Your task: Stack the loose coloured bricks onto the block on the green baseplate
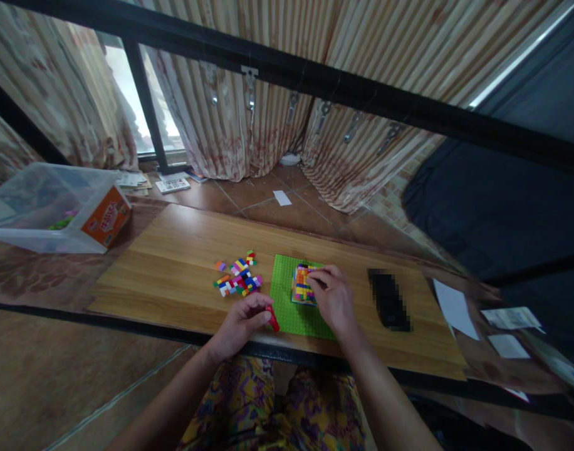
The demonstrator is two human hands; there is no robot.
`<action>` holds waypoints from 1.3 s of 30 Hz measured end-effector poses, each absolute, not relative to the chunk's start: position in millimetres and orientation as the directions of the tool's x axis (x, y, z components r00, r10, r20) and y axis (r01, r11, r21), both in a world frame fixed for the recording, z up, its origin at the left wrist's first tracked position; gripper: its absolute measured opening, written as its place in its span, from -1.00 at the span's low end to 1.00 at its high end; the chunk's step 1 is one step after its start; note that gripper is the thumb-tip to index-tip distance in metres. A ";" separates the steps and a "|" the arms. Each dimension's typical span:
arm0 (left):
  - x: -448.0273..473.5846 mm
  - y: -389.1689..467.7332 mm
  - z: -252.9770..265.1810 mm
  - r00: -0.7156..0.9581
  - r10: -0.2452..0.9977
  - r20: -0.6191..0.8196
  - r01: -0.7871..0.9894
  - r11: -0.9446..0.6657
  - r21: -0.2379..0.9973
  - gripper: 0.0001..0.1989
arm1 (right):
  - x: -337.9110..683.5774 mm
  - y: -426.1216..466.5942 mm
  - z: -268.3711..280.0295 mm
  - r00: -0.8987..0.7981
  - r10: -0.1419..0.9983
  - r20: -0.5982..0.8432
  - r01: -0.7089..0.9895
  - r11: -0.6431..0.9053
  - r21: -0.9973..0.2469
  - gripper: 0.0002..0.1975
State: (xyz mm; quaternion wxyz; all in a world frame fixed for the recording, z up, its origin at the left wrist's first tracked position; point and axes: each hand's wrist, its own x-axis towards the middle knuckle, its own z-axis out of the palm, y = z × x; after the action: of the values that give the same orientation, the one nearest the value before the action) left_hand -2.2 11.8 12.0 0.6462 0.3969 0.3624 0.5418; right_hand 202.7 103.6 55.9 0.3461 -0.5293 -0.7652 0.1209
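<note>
Between the thumb and fingers of my left hand [244, 318] is a small, long red plastic piece [273, 319], held over the near left edge of a green studded baseplate [281, 285]. A low rectangular build of colourful toy bricks [302, 291] sits on that baseplate. My right hand [333, 294] reaches over the build's right side, thumb and index finger pinched at its top. Whatever lies between those fingertips is too small to make out. Left of the baseplate lies a loose pile of toy bricks [240, 279] in mixed colours.
The wooden board [165, 263] carries all this, with a dark pixelated object [389, 300] on the right. A clear plastic bin [47, 200] with an orange label stands at far left. White papers [456, 309] lie off the board's right end. A dark bar [287, 62] crosses above.
</note>
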 end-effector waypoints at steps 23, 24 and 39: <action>-2.2 12.4 23.3 0.118 0.990 -0.073 -0.382 0.113 0.917 -0.80 | 203.5 98.9 37.8 -0.235 0.873 0.428 0.772 0.435 -0.464 -0.74; -2.3 12.6 24.0 0.114 0.991 -0.076 -0.372 0.114 0.921 -0.81 | 203.3 98.7 38.2 -0.243 0.875 0.420 0.773 0.436 -0.461 -0.74; 3.9 10.8 28.6 -0.007 0.990 -0.142 -0.286 0.134 0.949 -0.77 | 205.1 82.4 59.1 -0.069 0.910 0.408 0.585 0.368 -0.722 -0.70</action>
State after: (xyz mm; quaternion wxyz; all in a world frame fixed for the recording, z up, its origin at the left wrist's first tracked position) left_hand 3.9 10.8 28.6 0.5935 0.3799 0.4635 0.5372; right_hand 205.1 82.4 59.1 0.4305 -0.5295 -0.7062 0.1887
